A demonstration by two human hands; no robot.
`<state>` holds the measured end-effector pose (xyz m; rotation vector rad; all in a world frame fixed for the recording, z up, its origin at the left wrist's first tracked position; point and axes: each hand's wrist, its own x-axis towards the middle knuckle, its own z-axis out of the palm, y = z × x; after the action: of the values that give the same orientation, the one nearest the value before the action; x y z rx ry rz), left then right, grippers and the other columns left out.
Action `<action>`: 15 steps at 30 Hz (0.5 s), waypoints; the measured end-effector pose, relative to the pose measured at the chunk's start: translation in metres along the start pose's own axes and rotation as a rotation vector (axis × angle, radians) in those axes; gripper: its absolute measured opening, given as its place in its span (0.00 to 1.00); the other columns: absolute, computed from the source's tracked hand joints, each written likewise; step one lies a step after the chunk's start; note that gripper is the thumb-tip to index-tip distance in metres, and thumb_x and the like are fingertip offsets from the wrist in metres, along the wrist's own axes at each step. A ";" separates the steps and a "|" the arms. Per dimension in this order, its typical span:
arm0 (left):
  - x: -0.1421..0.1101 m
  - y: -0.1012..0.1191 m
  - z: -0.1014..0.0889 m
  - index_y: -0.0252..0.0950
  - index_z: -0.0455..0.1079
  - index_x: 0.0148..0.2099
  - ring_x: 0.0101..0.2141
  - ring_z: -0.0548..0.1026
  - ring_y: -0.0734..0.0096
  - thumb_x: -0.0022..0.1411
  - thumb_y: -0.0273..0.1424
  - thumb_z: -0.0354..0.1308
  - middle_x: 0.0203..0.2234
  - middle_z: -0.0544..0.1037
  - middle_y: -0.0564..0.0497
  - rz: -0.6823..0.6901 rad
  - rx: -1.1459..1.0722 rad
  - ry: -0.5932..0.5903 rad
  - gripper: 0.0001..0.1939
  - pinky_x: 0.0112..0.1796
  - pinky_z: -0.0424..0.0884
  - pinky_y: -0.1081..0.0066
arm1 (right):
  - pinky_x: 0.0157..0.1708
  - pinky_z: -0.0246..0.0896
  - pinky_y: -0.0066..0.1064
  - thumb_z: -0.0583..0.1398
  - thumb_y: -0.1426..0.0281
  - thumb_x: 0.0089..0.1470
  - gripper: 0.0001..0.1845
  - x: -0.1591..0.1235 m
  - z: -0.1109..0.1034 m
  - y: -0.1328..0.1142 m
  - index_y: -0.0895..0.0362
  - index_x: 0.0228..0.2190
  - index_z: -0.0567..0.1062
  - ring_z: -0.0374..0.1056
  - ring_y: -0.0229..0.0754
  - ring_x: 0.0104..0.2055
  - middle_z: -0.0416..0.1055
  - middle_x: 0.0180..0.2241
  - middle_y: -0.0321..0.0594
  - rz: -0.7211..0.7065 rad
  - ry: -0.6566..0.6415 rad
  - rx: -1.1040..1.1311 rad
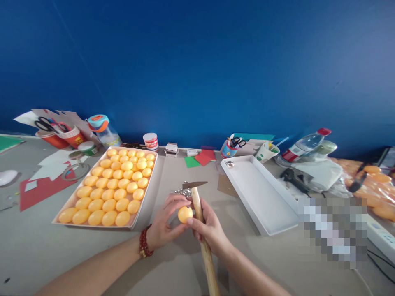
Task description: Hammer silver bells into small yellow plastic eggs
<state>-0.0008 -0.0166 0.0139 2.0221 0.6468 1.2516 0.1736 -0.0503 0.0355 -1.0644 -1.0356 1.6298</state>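
Note:
My left hand (165, 218), with a dark red bead bracelet (144, 242) at its wrist, pinches an orange ping-pong ball (185, 214) between thumb and fingers. My right hand (211, 224) is closed round the wooden handle of a hammer (207, 259). Its thumb touches the ball's right side. The hammer's thin metal head points away from me, above a small heap of shiny silver pieces (184, 192) on the table. To the left, a shallow box (135, 220) holds rows of the same balls. At the right, a white tray (262, 193) has one silver piece (230, 164) in its far corner.
Paper cups with scissors (74, 137), a blue-lidded bottle (101, 127) and a round tub (150, 142) line the blue wall. Red paper (46, 191) lies at left. At right are a plastic bottle (304, 146), a bag of orange balls (379, 187) and a power strip (381, 232).

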 end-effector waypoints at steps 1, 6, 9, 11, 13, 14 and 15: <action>0.000 0.001 0.000 0.38 0.65 0.56 0.51 0.69 0.55 0.64 0.37 0.58 0.48 0.71 0.41 0.002 0.000 0.001 0.20 0.50 0.70 0.53 | 0.12 0.49 0.19 0.69 0.57 0.46 0.33 0.000 0.000 0.000 0.56 0.49 0.66 0.54 0.28 0.14 0.64 0.22 0.27 0.000 0.005 -0.004; 0.003 0.001 -0.001 0.38 0.67 0.55 0.49 0.70 0.55 0.64 0.37 0.58 0.46 0.74 0.41 -0.037 -0.016 0.026 0.19 0.49 0.70 0.53 | 0.12 0.50 0.21 0.68 0.56 0.48 0.32 0.001 -0.001 0.000 0.56 0.50 0.66 0.54 0.27 0.14 0.70 0.28 0.33 -0.005 -0.005 0.013; 0.005 0.000 -0.001 0.38 0.68 0.54 0.49 0.70 0.55 0.64 0.38 0.58 0.45 0.75 0.41 -0.019 -0.033 0.020 0.18 0.50 0.68 0.52 | 0.11 0.49 0.21 0.68 0.57 0.48 0.32 0.001 -0.002 0.001 0.56 0.50 0.66 0.54 0.26 0.13 0.70 0.28 0.33 0.003 0.015 0.022; 0.005 -0.001 -0.001 0.37 0.68 0.54 0.49 0.70 0.56 0.64 0.38 0.59 0.44 0.76 0.42 -0.002 -0.037 0.016 0.18 0.50 0.68 0.53 | 0.11 0.49 0.20 0.68 0.57 0.48 0.32 0.001 -0.002 0.002 0.56 0.50 0.66 0.55 0.27 0.13 0.69 0.27 0.31 0.008 0.018 0.033; 0.005 -0.002 -0.001 0.38 0.68 0.53 0.48 0.70 0.56 0.63 0.38 0.59 0.44 0.76 0.42 0.002 -0.031 0.010 0.18 0.50 0.68 0.53 | 0.11 0.48 0.20 0.68 0.57 0.48 0.32 0.001 -0.002 0.001 0.56 0.50 0.66 0.55 0.26 0.13 0.69 0.28 0.32 0.008 0.011 0.044; 0.004 -0.002 -0.001 0.38 0.68 0.53 0.48 0.71 0.56 0.63 0.39 0.60 0.43 0.76 0.43 0.002 -0.027 0.007 0.19 0.50 0.69 0.54 | 0.11 0.48 0.19 0.68 0.58 0.48 0.31 0.001 -0.002 0.001 0.56 0.50 0.66 0.55 0.25 0.14 0.70 0.30 0.33 0.007 0.011 0.045; 0.004 -0.002 -0.001 0.38 0.68 0.53 0.48 0.70 0.56 0.63 0.39 0.60 0.43 0.76 0.43 0.000 -0.022 0.003 0.19 0.49 0.69 0.53 | 0.11 0.48 0.19 0.69 0.58 0.48 0.31 0.000 -0.002 0.000 0.55 0.49 0.67 0.55 0.25 0.14 0.70 0.32 0.34 0.007 0.016 0.044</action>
<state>-0.0001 -0.0121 0.0146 2.0024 0.6318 1.2561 0.1750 -0.0498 0.0349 -1.0512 -0.9822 1.6396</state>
